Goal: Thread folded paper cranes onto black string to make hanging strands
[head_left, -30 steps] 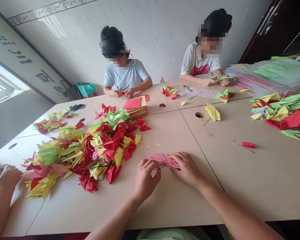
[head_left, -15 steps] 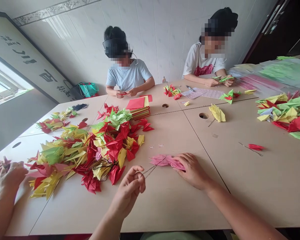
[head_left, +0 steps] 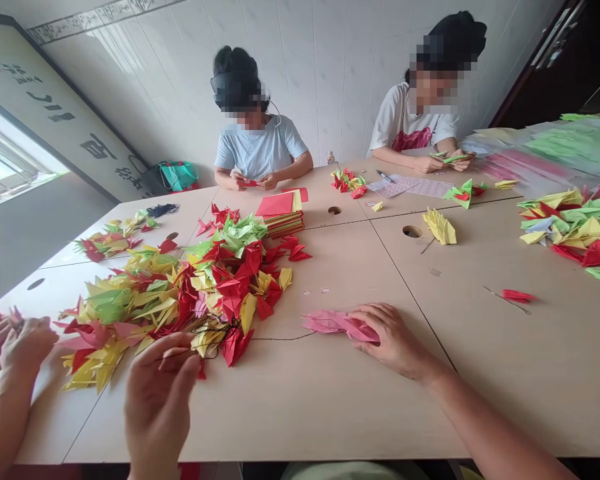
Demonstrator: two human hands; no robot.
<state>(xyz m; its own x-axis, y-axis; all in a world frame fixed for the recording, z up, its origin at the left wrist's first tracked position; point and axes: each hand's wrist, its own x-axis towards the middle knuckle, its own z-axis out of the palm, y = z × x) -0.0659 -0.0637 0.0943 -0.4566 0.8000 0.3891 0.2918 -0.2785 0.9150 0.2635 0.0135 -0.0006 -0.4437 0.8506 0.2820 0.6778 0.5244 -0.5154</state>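
Observation:
Folded pink papers (head_left: 330, 322) lie on the table, with my right hand (head_left: 390, 337) closed round their right end. From their left end a thin dark thread (head_left: 280, 339) runs left across the tabletop toward my left hand (head_left: 163, 393). That hand is raised at the near side of the big heap, its fingers pinched on the thread. Just beyond its fingertips, a yellow folded piece (head_left: 207, 337) sits under tangled dark thread. The heap of red, yellow and green folded papers (head_left: 235, 287) spreads left of the pink ones.
A co-worker's hands (head_left: 27, 343) work at the far left. Two people sit across the table (head_left: 330, 400). A stack of coloured paper (head_left: 284, 217), a yellow bundle (head_left: 439, 227), a red bundle with wire (head_left: 517, 295) and another pile (head_left: 580, 223) stand beyond and to the right.
My left hand has moved left and nearer, away from the pink papers, and the thread now stretches long between them. My right hand stays on the pink papers.

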